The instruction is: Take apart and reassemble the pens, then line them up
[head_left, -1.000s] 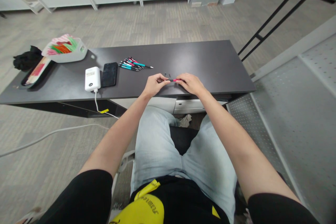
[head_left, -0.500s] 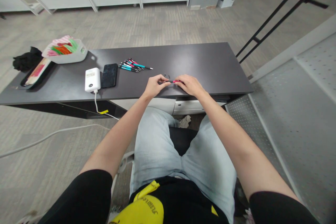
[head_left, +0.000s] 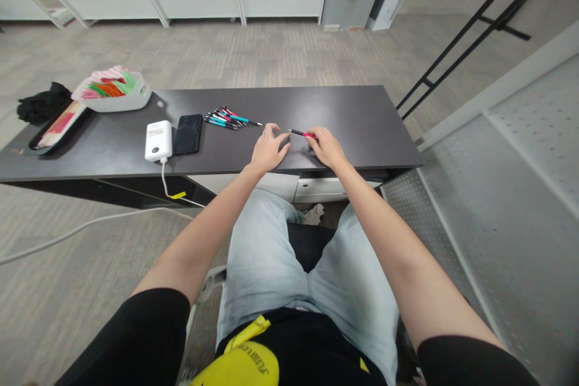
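Note:
My right hand (head_left: 324, 146) pinches a pen (head_left: 298, 132) by its pink-red end, just above the front part of the dark table. The pen's black end and silver tip point left toward my other hand. Beside it, my left hand (head_left: 269, 149) is open over the table, its thumb and fingers apart and nothing visible in them. Behind and left of that hand lies a loose pile of pens (head_left: 228, 117) in blue, pink-red and black, with their silver tips facing mostly right.
A black phone (head_left: 188, 134) and a white power bank (head_left: 158, 140) with a cable lie left of the pens. Farther left are a white basket (head_left: 129, 102) of colourful strips, a black tray (head_left: 56, 132) and a black cloth bundle (head_left: 44, 102). A perforated panel (head_left: 488, 211) stands at the right.
My left hand has let go of the pen and opened, moving slightly away from it. The pen stays in my right hand, its black end now exposed. The view has shifted slightly.

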Tool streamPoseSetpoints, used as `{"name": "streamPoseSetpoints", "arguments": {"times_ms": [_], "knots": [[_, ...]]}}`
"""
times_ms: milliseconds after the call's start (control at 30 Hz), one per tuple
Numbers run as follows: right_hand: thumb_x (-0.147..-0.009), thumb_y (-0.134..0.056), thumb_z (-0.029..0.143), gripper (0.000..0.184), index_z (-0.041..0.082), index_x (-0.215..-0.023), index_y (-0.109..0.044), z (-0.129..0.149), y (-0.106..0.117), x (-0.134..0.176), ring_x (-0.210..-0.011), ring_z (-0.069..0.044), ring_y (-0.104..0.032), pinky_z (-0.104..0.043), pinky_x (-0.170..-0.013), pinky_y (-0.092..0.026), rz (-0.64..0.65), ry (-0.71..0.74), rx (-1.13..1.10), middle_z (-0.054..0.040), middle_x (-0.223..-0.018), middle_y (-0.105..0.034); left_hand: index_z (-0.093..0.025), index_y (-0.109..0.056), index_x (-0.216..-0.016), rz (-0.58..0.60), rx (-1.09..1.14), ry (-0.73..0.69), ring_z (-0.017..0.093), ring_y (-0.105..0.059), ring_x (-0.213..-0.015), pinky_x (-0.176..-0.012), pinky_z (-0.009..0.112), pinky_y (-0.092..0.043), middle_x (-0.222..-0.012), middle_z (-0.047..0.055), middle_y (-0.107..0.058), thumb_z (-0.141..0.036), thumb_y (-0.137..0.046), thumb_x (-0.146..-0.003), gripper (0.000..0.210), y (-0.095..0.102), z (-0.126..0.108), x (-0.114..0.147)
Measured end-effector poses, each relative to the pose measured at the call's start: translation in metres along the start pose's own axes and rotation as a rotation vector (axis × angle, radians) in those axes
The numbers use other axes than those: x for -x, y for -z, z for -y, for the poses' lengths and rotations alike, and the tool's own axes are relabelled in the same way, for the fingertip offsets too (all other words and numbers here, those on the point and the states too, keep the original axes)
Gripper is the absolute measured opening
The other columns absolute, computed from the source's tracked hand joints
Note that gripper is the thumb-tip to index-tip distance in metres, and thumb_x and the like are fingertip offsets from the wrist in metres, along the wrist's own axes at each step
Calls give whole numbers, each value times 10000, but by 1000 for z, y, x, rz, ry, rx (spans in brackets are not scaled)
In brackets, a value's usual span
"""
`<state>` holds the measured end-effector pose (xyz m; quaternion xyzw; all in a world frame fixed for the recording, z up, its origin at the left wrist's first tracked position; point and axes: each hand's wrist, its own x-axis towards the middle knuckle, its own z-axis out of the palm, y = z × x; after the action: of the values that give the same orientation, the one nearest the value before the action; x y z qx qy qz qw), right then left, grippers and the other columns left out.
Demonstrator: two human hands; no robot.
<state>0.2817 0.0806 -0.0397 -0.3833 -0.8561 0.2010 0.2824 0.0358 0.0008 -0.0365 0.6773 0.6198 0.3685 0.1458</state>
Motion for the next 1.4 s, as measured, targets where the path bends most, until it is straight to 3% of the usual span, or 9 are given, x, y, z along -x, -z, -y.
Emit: {"name": "streamPoseSetpoints", "arguments": {"times_ms": [167,333,533,600,767,933,1100,1233,1400], "knots": [[-1190,-478,583,403,293,-1160,-756,0,1,0,-1130,-397,-695,-570,-1081,-610,-14,-30,12,-167,-1217,-832,-283,-874,-911,-2,-19,-25,490,-622,-1321,-1193,669,-507,-1346,194,-695,-355,-891,-946,82,-3,2,-14],[-1187,-459,621,460,286,-1190,-774,-2,1,0,-1164,-426,-712,-610,-1100,-609,8,-45,34,-197,-1233,-828,-337,-844,-823,-53,-29,-23,463,-615,-1250,-1175,685,-506,-1254,162,-751,-369,-909,-933,132,-5,8,-14],[-1194,-437,648,515,290,-1222,-806,-2,2,1,-1156,-431,-715,-640,-1087,-618,9,-38,45,-203,-1210,-828,-348,-801,-731,-114,70,24,449,-621,-1185,-1092,651,-526,-1069,150,-772,-722,-965,-873,432,-5,11,-12],[-1194,-439,639,514,291,-1234,-815,-2,2,1,-1151,-440,-723,-658,-1076,-623,7,-35,50,-207,-1207,-832,-345,-798,-754,-118,88,48,456,-622,-1200,-1097,646,-514,-1077,146,-778,-686,-1009,-841,411,-4,10,-13],[-1209,-442,663,524,310,-1236,-828,-3,0,1,-1195,-422,-763,-617,-1102,-635,-3,-27,11,-180,-1236,-862,-318,-806,-882,-117,115,117,435,-622,-1232,-1132,587,-489,-1151,124,-785,-325,-1088,-762,307,3,8,-10],[-1228,-439,702,550,328,-1249,-842,0,-2,3,-1256,-405,-794,-576,-1115,-640,81,14,32,-154,-1312,-882,-265,-826,-1295,-96,234,4,328,-593,-1165,-1178,483,-446,-1249,90,-799,-340,-1033,-858,489,6,7,-3],[-1227,-389,744,611,345,-1212,-852,5,-2,5,-1189,-409,-813,-559,-1026,-649,146,75,69,-144,-1245,-895,-319,-879,-1039,47,128,-107,386,-658,-1163,-1110,538,-454,-1155,119,-842,-379,-822,-1038,82,5,0,2],[-1232,-368,742,633,336,-1138,-845,6,-1,5,-1121,-412,-818,-539,-943,-640,180,67,103,-150,-1120,-888,-308,-851,-934,55,98,-113,379,-667,-1095,-1078,539,-485,-1076,129,-844,-357,-790,-1046,137,4,-4,3],[-1245,-366,702,604,321,-1216,-834,5,-2,4,-1181,-412,-783,-559,-1035,-632,173,125,145,-168,-1199,-869,-278,-828,-958,100,-3,-140,337,-711,-1059,-1102,501,-546,-1085,107,-864,-349,-731,-1112,195,3,1,1]]}}
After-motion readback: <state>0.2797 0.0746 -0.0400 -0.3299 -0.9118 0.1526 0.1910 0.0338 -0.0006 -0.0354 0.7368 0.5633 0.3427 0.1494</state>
